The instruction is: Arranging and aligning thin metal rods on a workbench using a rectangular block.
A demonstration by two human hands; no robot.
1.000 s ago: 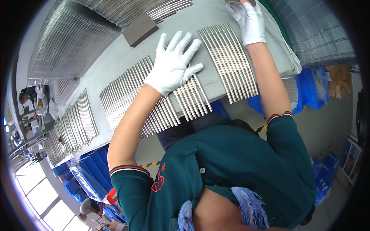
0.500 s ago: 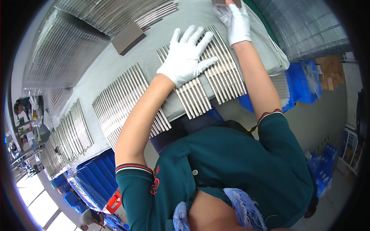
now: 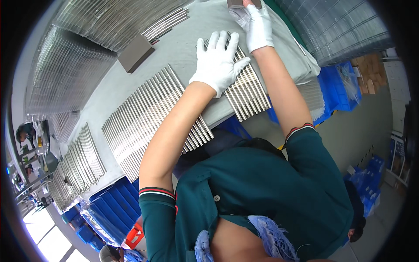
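My left hand, in a white glove, lies flat with its fingers spread on a row of metal rods. It covers part of that row. In the upper part of the view my right hand, gloved too, grips a grey-brown block with the thumb on its face. The top of this block is cut off by the picture's edge. A wider row of similar shiny rods lies side by side to the left, partly under my left forearm. Bare cloth separates the two rows.
Another grey-brown block rests on the grey cloth at the far left. Clear plastic trays are stacked behind it. More thin rods lie at the left end. Blue bins stand on the right; blue crates stand below the table's left edge.
Several rods that were near my left hand now lie against the wider left row. My left hand has shifted right onto the right-hand row. The right hand still holds its block.
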